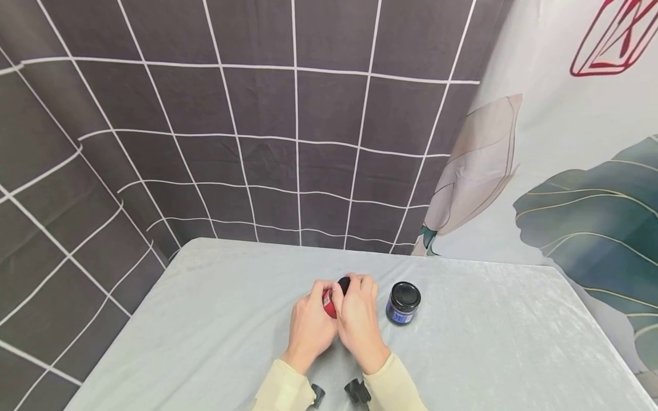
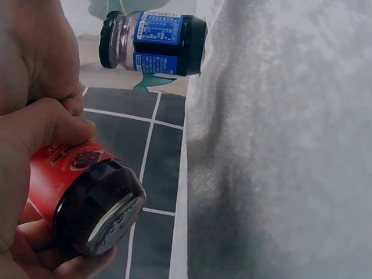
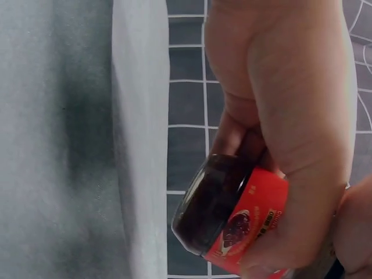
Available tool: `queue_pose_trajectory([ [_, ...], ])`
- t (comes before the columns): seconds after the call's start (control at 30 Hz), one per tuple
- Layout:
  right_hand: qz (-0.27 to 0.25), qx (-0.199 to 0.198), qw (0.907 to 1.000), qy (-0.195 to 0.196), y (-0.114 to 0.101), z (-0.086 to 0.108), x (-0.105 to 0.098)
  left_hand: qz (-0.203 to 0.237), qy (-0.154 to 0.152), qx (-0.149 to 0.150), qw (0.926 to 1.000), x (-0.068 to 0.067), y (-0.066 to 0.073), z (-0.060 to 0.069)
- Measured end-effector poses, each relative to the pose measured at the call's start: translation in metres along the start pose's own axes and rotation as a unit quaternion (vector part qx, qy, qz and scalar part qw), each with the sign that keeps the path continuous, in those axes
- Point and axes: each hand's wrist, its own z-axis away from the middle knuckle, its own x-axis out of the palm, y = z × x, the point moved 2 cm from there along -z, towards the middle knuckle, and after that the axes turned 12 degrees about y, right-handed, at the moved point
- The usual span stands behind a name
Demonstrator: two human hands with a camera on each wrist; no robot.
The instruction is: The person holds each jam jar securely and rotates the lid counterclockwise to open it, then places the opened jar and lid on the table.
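Observation:
A jar with a red label (image 2: 49,174) and dark contents is held tilted above the table. My left hand (image 1: 311,322) grips its body, thumb across the label and fingers under the glass. The right hand (image 1: 360,317) holds the jar's black lid (image 1: 344,283), its fingers curled over the top end. Label and dark base of the jar (image 3: 212,203) also show in the right wrist view, with the left hand (image 3: 296,87) around it and part of the right hand (image 3: 356,226) at the edge. Most of the lid is hidden.
A second jar (image 1: 403,303), with a blue label and black lid, stands upright on the table just right of the hands. Pale cloth covers the table (image 1: 216,308). Behind it hang a dark grid-patterned curtain (image 1: 262,103) and a leaf-print cloth (image 1: 483,171).

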Motion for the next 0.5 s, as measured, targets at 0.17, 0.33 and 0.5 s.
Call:
queue_pose_trajectory([
  [0.17, -0.029, 0.005, 0.9995, 0.009, 0.0006, 0.0008, 0.0011, 0.001, -0.007, -0.002, 1.0000, -0.0019, -0.0010, -0.0008],
  [0.33, -0.046, 0.005, 0.9989, 0.003, 0.0028, 0.0003, 0.0015, 0.000, -0.023, -0.009, 0.9997, -0.0030, -0.0022, -0.0021],
  [0.5, -0.063, 0.010, 0.9979, -0.014, 0.0048, -0.0012, 0.0011, 0.004, -0.029, -0.006, 0.9996, -0.0050, -0.0031, -0.0035],
])
